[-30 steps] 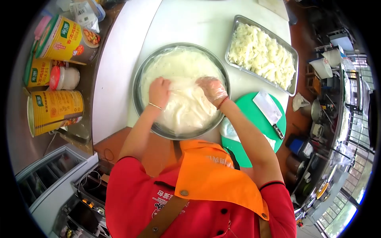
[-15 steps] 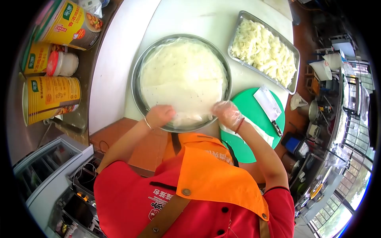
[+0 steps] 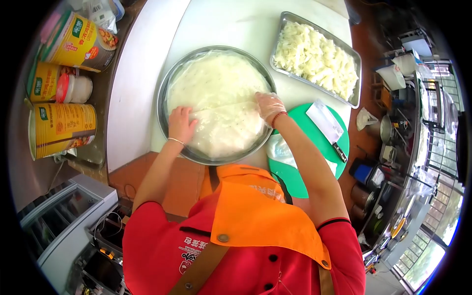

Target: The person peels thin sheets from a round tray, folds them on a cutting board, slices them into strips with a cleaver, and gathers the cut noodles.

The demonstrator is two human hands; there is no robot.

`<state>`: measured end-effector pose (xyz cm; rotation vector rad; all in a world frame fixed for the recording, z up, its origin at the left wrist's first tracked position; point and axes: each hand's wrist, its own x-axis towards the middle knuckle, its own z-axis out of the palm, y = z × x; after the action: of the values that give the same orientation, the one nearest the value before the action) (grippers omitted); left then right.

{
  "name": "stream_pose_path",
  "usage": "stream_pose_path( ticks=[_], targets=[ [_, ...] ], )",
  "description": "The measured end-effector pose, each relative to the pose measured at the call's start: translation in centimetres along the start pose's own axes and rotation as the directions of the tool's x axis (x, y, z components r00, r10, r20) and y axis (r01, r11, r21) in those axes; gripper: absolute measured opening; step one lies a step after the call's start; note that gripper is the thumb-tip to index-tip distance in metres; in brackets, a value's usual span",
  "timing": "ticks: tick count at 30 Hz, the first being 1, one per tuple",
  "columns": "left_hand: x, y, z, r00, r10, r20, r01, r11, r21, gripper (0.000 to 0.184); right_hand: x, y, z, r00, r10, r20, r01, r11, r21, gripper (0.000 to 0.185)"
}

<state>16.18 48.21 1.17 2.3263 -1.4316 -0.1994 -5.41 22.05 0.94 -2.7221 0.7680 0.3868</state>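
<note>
A round metal basin (image 3: 163, 129) holds a pale, speckled mass (image 3: 216, 78) that looks like dough, under clear plastic film (image 3: 227, 123). A seam in the film crosses the middle between my hands. My bare left hand (image 3: 182, 124) rests on the film at the left side, fingers slightly apart and thumb out. At the right side, my right hand (image 3: 270, 108), in a clear plastic glove, has its fingers closed on the film near the rim. Below its wrist, a crumpled clear plastic sheet (image 3: 281, 150) lies on a round green cutting board (image 3: 307, 182).
A cleaver (image 3: 325, 123) lies on the green board. Behind it stands a metal tray (image 3: 357, 101) of pale shredded vegetable (image 3: 314, 59). Yellow cans (image 3: 64, 125) and a red-lidded jar (image 3: 78, 88) fill the left shelf.
Both hands have moved away from my body, from the basin's near rim to its left and right sides. Film on the near part now lies more spread out.
</note>
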Motion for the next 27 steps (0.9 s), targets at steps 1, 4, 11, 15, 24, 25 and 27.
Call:
stream_pose_path(
  ticks=[1,4,11,15,24,25,27],
  targets=[
    [0.2,-1.0,-0.1,0.993,-0.072,0.094,0.074,0.997,-0.01,0.024,0.2,0.2,0.5,1.0,0.007,0.026,-0.006,1.0,-0.028,0.029],
    [0.2,-1.9,-0.2,0.974,-0.049,0.223,0.049,0.999,0.006,0.026,-0.6,-0.3,0.3,1.0,-0.006,0.024,0.009,0.992,-0.13,0.022],
    [-1.0,-1.0,-0.1,0.964,0.012,0.267,0.014,0.995,-0.095,0.022,-2.0,-0.1,3.7,0.993,0.034,0.113,-0.056,0.98,0.191,0.019],
    [-1.9,1.8,-2.0,0.938,-0.003,0.348,0.122,0.939,-0.32,0.023,-4.1,1.9,7.5,0.776,-0.538,-0.329,0.625,0.726,0.286,0.025],
    [-0.5,9.1,-9.0,0.853,0.125,0.507,0.295,0.686,-0.665,0.012,-15.4,-1.8,-1.8,0.994,-0.1,-0.036,0.043,0.077,0.996,0.019],
    [-0.2,10.2,-10.1,0.83,0.126,0.543,0.324,0.684,-0.654,0.011,-17.1,-1.3,-1.9,0.995,-0.028,-0.096,0.095,-0.027,0.995,0.02],
    [0.4,12.0,-11.2,0.808,0.15,0.57,0.337,0.676,-0.655,0.01,-20.8,0.5,-3.8,0.978,0.163,-0.129,0.104,0.157,0.982,0.023]
  ],
)
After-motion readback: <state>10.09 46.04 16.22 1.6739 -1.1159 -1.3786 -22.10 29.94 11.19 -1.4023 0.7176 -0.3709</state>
